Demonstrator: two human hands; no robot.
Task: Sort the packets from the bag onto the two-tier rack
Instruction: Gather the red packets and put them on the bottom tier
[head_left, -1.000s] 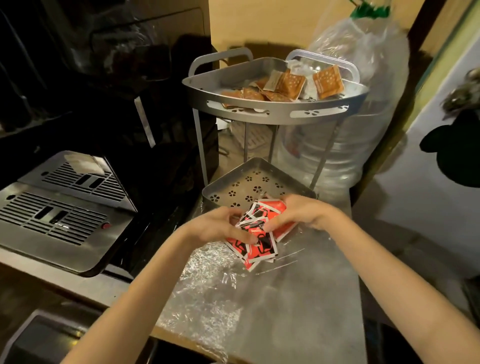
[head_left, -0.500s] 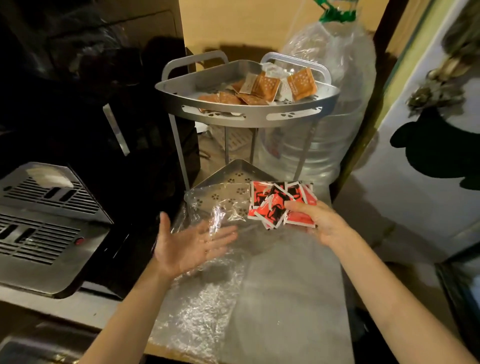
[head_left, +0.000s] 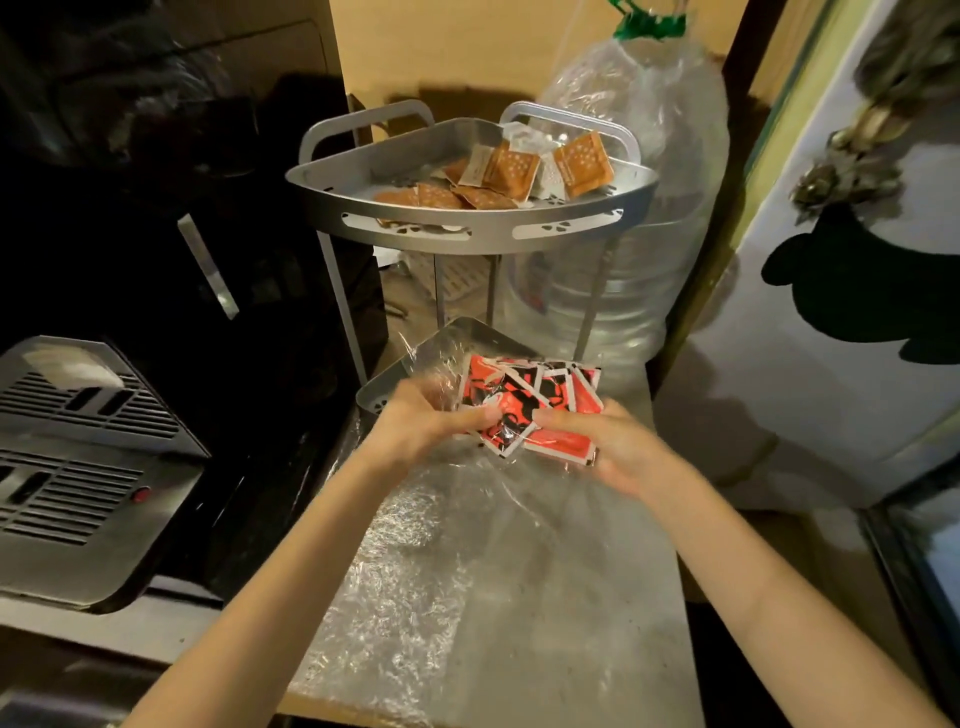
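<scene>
A grey two-tier corner rack (head_left: 467, 228) stands at the back of the counter. Its top tier holds several orange packets (head_left: 511, 171). The bottom tier (head_left: 374, 397) is partly hidden behind my hands and clear plastic. Both hands hold a bunch of red-and-black packets (head_left: 524, 400) just in front of and above the bottom tier. My left hand (head_left: 431, 421) pinches the bunch's left side, with crinkled clear plastic by its fingers. My right hand (head_left: 608, 441) grips the right side from below. A clear plastic bag (head_left: 395, 571) lies flat on the counter beneath.
A large clear water bottle (head_left: 644, 208) wrapped in plastic stands behind the rack on the right. A metal appliance with vent slots (head_left: 78, 467) sits at the left. A white surface with a dark shape (head_left: 857, 312) borders the right. The grey counter (head_left: 571, 597) stretches toward me.
My left hand, open and apart half a second ago, has come back onto the red packets. The bunch stays lifted in front of the bottom tier, held by both hands.
</scene>
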